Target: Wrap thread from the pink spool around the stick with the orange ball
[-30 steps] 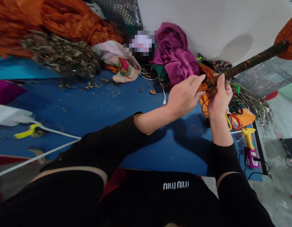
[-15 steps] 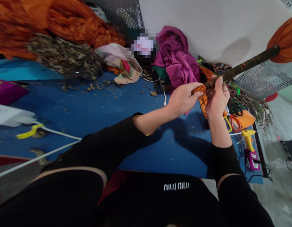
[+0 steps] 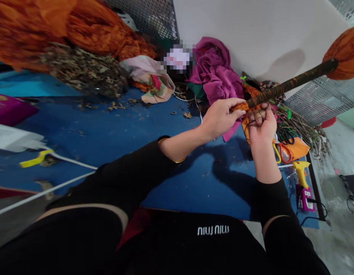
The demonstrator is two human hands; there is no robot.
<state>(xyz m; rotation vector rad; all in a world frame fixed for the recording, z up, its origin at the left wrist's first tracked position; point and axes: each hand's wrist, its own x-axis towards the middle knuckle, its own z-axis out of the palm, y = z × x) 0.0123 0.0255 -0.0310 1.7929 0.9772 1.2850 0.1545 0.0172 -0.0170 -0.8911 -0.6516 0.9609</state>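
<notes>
A dark brown stick [image 3: 297, 82] with orange marks slants up to the right, ending at a bundle of crinkled orange cloth [image 3: 344, 53]. My left hand [image 3: 221, 119] pinches its lower end, which is wrapped in orange material. Just under the stick, my right hand [image 3: 262, 124] is turned palm up with its fingers curled closed. What those fingers hold is hidden. An orange strip [image 3: 245, 128] hangs between the hands, and a thin dark strand shows beside the right fingers.
A yellow glue gun [image 3: 301, 172] lies at the right edge of the blue table [image 3: 131, 130], by a purple power socket [image 3: 307, 199]. Magenta cloth [image 3: 215, 76], dried leaves [image 3: 85, 70] and orange cloth [image 3: 99, 28] are piled along the back. Thin twigs [image 3: 308, 126] lie behind my right hand.
My right hand has dropped slightly off the stick, its thumb no longer raised over it and its fingers curled below. My left hand keeps its pinch. The view has shifted slightly.
</notes>
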